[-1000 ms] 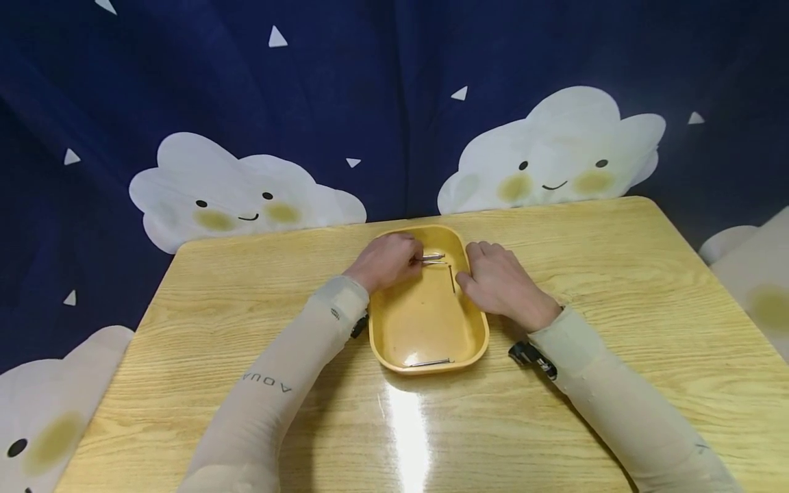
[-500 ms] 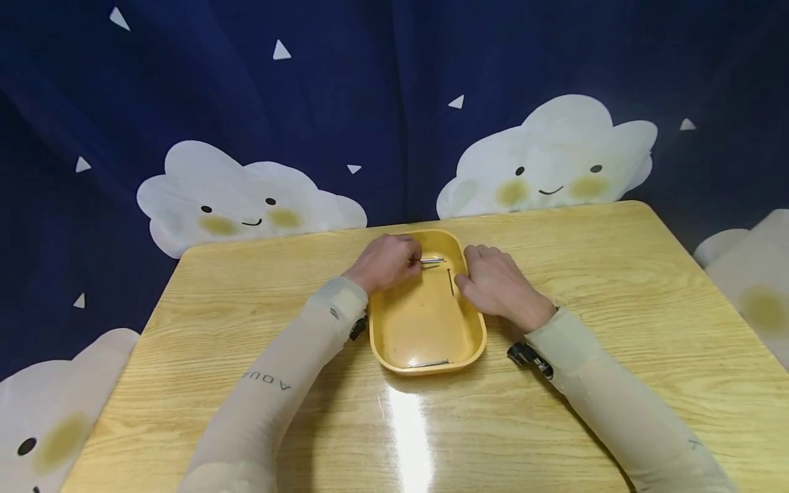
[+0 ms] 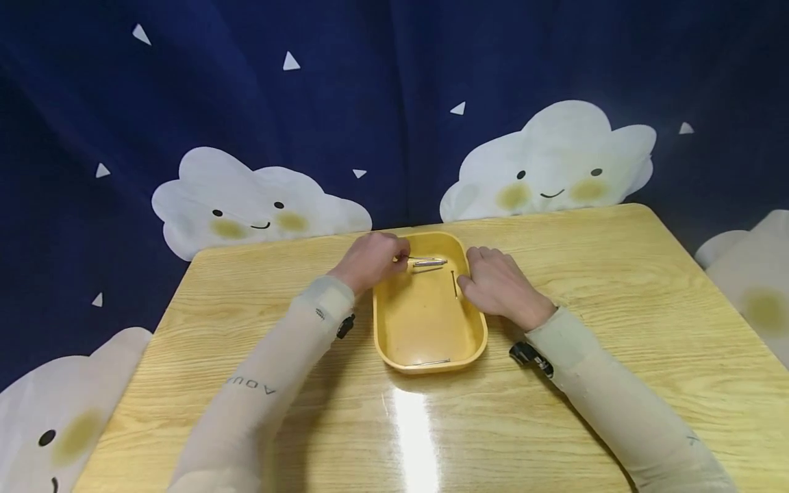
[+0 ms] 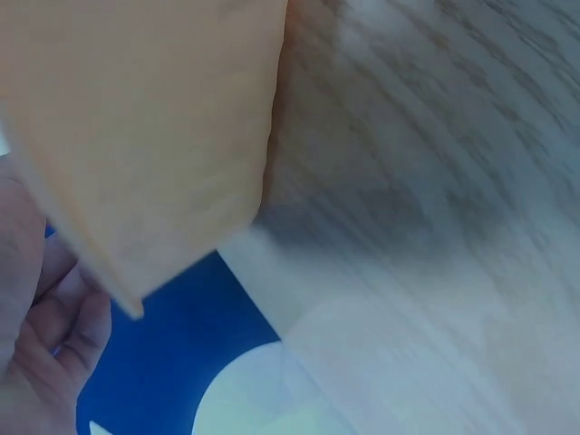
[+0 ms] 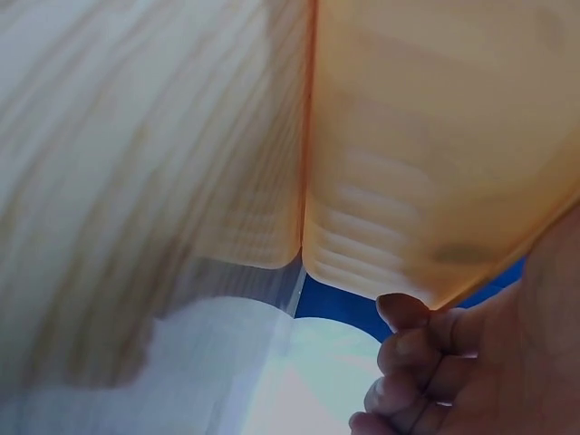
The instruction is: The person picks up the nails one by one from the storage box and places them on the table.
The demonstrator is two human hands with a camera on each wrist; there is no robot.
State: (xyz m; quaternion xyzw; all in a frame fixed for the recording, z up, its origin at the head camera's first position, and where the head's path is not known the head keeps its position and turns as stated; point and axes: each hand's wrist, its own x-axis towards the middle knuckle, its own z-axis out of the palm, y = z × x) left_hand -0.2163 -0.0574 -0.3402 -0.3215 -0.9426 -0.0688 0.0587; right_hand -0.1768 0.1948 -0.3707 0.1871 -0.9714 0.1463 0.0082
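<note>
In the head view a yellow plastic tray (image 3: 425, 322) with rounded corners stands on the table. My left hand (image 3: 372, 260) is over its far left corner, fingers curled, pinching one end of a thin nail (image 3: 422, 258) that points right. Just below that nail, silver nails (image 3: 429, 263) lie together on the tray floor, with a thinner one (image 3: 427, 270) beside them. A dark nail (image 3: 454, 284) lies lengthwise near the right wall, and another nail (image 3: 431, 362) lies along the near wall. My right hand (image 3: 499, 284) grips the right rim, thumb inside, fingers outside (image 5: 408, 353).
The wooden table (image 3: 573, 274) extends around the tray on both sides and in front. Close behind its far edge hangs a dark blue curtain (image 3: 394, 123) with white clouds. The tray's outer wall (image 4: 154, 136) fills much of the left wrist view.
My left hand has drawn left toward the tray's corner, a nail between its fingers, leaving silver nails on the tray floor uncovered. The right hand keeps its grip on the rim.
</note>
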